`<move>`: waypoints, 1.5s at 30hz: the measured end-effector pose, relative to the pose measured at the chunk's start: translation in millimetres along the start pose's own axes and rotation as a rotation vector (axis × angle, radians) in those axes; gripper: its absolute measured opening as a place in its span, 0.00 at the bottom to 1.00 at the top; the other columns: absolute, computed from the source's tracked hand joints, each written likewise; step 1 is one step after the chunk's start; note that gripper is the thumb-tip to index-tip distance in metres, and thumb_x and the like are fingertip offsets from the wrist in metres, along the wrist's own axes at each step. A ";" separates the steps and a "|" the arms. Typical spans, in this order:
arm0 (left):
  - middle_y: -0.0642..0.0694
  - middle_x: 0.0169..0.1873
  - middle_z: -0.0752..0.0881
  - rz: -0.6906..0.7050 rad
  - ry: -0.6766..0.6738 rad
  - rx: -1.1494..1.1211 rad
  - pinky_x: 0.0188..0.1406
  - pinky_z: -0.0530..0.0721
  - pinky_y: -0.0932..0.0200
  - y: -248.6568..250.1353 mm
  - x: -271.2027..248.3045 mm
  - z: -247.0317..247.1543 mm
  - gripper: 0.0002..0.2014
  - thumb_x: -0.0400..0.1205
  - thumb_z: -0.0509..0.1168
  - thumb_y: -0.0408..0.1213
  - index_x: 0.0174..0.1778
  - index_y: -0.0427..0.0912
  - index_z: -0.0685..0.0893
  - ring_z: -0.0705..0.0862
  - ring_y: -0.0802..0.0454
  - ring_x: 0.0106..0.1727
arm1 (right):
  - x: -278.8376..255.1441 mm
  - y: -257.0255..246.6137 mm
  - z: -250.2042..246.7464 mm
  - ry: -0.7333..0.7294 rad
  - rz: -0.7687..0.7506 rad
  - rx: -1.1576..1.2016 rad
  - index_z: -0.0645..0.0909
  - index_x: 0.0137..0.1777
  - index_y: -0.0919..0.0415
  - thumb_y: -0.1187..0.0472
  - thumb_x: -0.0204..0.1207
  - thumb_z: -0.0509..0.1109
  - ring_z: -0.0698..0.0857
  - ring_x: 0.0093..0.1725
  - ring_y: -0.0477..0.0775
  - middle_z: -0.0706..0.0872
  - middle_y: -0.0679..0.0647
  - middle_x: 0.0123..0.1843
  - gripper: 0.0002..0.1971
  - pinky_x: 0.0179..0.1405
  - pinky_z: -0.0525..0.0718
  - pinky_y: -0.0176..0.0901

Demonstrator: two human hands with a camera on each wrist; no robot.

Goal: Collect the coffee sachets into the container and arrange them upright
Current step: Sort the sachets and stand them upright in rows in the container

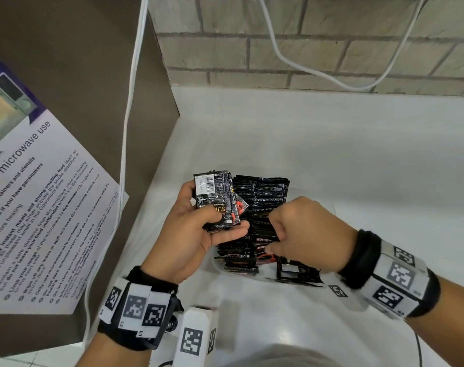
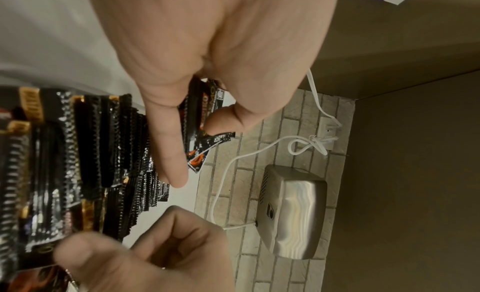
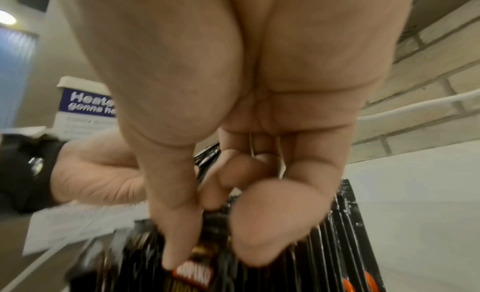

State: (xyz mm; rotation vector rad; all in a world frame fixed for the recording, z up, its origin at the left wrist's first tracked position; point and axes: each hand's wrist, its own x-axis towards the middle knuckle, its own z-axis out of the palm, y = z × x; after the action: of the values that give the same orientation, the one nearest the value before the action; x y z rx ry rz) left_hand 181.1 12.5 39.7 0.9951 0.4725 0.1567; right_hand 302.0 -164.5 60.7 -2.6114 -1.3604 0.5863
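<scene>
Black sachets (image 1: 216, 200) gripped by left hand (image 1: 196, 234), right hand (image 1: 302, 231) pinching

container (image 1: 299, 280) mostly hidden under sachets (image 1: 262, 207), microwave notice (image 1: 40, 207) cut off at left edge

A shared office pantry. A microwave-use notice (image 1: 40, 197) hangs beside a white counter (image 1: 331, 144). A steel wall dryer (image 2: 293, 212) is mounted on brick.

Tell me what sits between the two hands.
In the head view, upright black sachets packed in rows fill the gap between the left hand, which holds a small bundle, and the right hand.
</scene>
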 end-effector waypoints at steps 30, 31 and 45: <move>0.34 0.69 0.87 -0.071 -0.172 -0.137 0.51 0.91 0.35 -1.1 -3.4 24.3 0.22 0.84 0.65 0.26 0.76 0.37 0.76 0.89 0.30 0.63 | -3.2 17.6 -1.5 0.658 -0.410 0.276 0.92 0.57 0.56 0.81 0.71 0.72 0.85 0.53 0.52 0.84 0.53 0.56 0.23 0.52 0.85 0.45; 0.34 0.69 0.86 -0.063 -0.186 -0.128 0.51 0.91 0.36 -1.1 -3.2 23.0 0.24 0.83 0.66 0.25 0.77 0.38 0.76 0.89 0.31 0.64 | -3.1 17.0 0.2 0.635 -0.421 0.260 0.91 0.59 0.56 0.82 0.71 0.70 0.85 0.54 0.52 0.84 0.53 0.57 0.24 0.53 0.84 0.43; 0.30 0.64 0.87 0.023 -0.185 0.171 0.52 0.93 0.40 -8.9 -0.1 19.0 0.32 0.78 0.70 0.15 0.75 0.44 0.73 0.91 0.31 0.61 | -4.2 14.6 -21.6 0.512 -0.031 0.645 0.91 0.53 0.50 0.51 0.76 0.78 0.87 0.39 0.42 0.91 0.42 0.43 0.08 0.39 0.81 0.35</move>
State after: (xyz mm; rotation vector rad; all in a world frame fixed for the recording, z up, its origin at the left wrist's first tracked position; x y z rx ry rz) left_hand 188.9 -7.0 40.9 1.1714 0.3085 0.0437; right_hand 319.6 -175.2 77.3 -2.0140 -0.8619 0.2557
